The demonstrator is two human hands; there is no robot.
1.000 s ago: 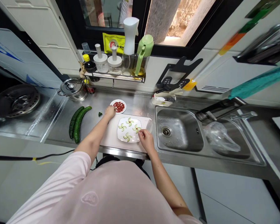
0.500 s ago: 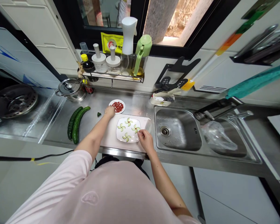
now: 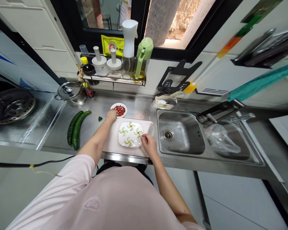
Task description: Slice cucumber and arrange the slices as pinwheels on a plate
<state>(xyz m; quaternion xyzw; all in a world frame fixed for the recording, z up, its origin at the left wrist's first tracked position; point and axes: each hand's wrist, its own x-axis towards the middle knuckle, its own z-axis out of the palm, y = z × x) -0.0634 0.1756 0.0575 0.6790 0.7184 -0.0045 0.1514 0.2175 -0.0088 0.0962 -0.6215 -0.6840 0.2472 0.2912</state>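
My left hand point(image 3: 111, 115) reaches over the near left rim of a small round plate point(image 3: 112, 106), its fingers closed against the heap of small red pieces point(image 3: 120, 110). What those fingertips grip is too small to make out. Right beside a white square plate point(image 3: 134, 144), my right hand point(image 3: 148, 143) is closed in a pinch at its right edge; anything in the pinch is hidden. Several pinwheels of thin green slices point(image 3: 129, 141) lie on the square plate, some with red at the centre. Under that plate is a pale cutting board point(image 3: 112, 145).
Two cucumbers point(image 3: 76, 131) and a dark green end piece point(image 3: 100, 118) lie to the left. A lidded pot point(image 3: 72, 94) stands behind them. The sink point(image 3: 182, 134) borders the board on the right. A shelf of seasoning jars point(image 3: 114, 68) hangs at the back.
The whole view has shifted slightly to the left. Both hands keep nearly the same places by the two plates, and the food looks unchanged.
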